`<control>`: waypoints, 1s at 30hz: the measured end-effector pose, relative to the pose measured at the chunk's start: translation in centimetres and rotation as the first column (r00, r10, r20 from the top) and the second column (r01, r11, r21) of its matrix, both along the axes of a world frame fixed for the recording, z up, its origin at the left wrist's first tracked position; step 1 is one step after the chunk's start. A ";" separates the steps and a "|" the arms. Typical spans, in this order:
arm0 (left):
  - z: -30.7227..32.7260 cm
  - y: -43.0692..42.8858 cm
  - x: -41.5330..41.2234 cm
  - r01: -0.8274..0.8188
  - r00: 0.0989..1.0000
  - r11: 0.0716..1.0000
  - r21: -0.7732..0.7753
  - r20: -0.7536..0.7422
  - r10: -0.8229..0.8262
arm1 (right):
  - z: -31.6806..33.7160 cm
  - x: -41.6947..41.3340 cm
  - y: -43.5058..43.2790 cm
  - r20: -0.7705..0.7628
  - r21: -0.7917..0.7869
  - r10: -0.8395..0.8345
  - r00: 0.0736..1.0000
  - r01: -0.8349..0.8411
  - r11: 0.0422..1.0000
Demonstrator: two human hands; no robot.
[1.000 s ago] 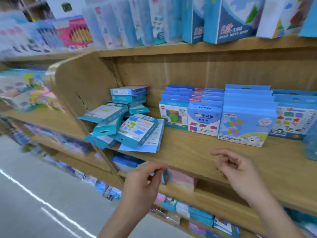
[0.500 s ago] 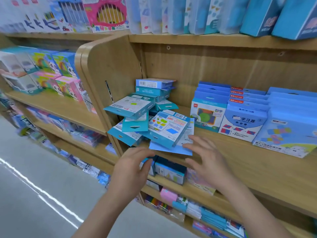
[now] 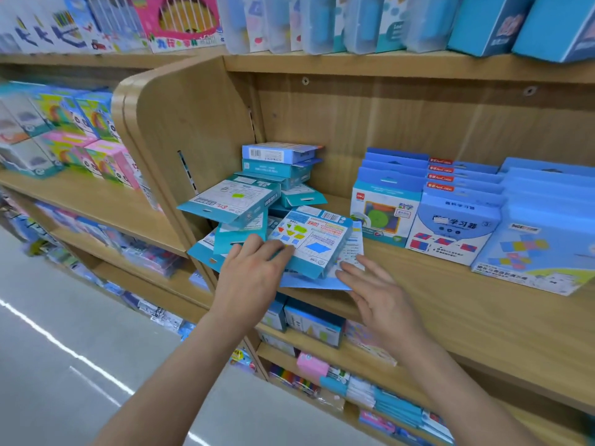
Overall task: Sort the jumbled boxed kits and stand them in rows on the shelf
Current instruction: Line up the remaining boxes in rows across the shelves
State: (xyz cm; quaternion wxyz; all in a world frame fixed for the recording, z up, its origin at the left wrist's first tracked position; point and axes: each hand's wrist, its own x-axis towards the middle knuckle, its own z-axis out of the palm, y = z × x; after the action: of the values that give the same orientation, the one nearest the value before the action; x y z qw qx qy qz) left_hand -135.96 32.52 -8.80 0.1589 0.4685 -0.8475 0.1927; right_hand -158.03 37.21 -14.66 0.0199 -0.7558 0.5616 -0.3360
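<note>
A jumbled pile of teal and blue boxed kits (image 3: 244, 197) lies at the left end of the wooden shelf (image 3: 457, 304), against the side panel. The front box (image 3: 317, 243) lies tilted, back side up, showing coloured shapes and a barcode. Under it sits a flat light-blue pack (image 3: 318, 283) that overhangs the shelf's edge. My left hand (image 3: 254, 275) rests with its fingers laid over the front box's left corner and a teal box beside it. My right hand (image 3: 373, 291) has straight fingers touching the flat pack at the front box's right corner.
Blue kits stand upright in three rows to the right: (image 3: 386, 214), (image 3: 450, 230), (image 3: 544, 249). The rounded side panel (image 3: 180, 123) closes the shelf on the left. Shelves above and below are stocked; bare board lies in front of the rows.
Both hands have moved up and left from the shelf's edge onto the pile. The view has swung left, bringing the pile nearer the middle.
</note>
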 end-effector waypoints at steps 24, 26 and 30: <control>2.5 0.1 -6.8 0.281 0.371 0.851 0.443 -0.868 0.329 | 7.0 -13.5 8.1 0.819 0.242 -0.453 0.352 0.503 0.830; 1.7 0.1 -7.8 0.305 0.304 0.807 0.506 -0.855 0.421 | 6.6 -14.1 8.7 0.853 0.319 -0.466 0.236 0.471 0.822; -0.8 0.3 -9.2 0.336 0.299 0.722 0.605 -0.795 0.527 | 4.6 -14.5 9.6 0.859 0.433 -0.506 0.083 0.411 0.803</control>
State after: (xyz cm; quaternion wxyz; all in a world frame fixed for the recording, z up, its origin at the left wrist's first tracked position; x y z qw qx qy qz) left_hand -145.12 32.83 -9.60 0.4278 0.5641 -0.5543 -0.4376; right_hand -172.49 46.86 -10.06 0.2773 -0.1776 0.6497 -0.6852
